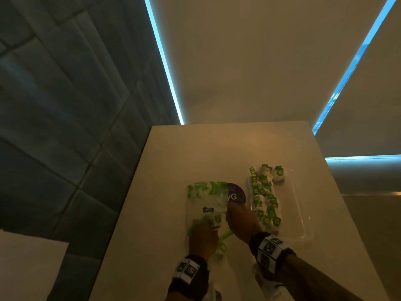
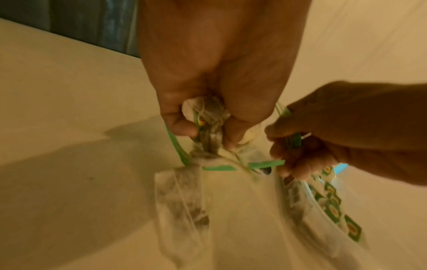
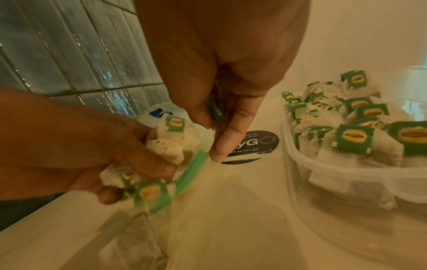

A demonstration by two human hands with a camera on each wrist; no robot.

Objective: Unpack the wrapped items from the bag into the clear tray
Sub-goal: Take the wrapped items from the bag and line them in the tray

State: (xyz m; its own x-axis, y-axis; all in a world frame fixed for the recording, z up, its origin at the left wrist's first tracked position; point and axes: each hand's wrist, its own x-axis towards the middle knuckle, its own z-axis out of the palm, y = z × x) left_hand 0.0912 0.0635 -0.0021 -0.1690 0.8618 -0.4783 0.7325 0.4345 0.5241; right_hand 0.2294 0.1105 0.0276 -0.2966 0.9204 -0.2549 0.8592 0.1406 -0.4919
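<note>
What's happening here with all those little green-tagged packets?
A person is emptying a clear zip bag of tea bags into a clear tray on a pale counter. The left hand grips a small bunch of tea bags at the bag's mouth, while the right hand pinches the bag's green zip edge. The tray, to the right, already holds many tea bags along one side.

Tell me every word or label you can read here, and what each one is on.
"yG" and, below it, "as you go": on the round dark sticker on the counter; its small top lines are too blurred.
Green-and-yellow tags on the tea bags in the clear tray: oval logo only, wording unreadable.
Blue mark on the bag: unreadable.
</note>
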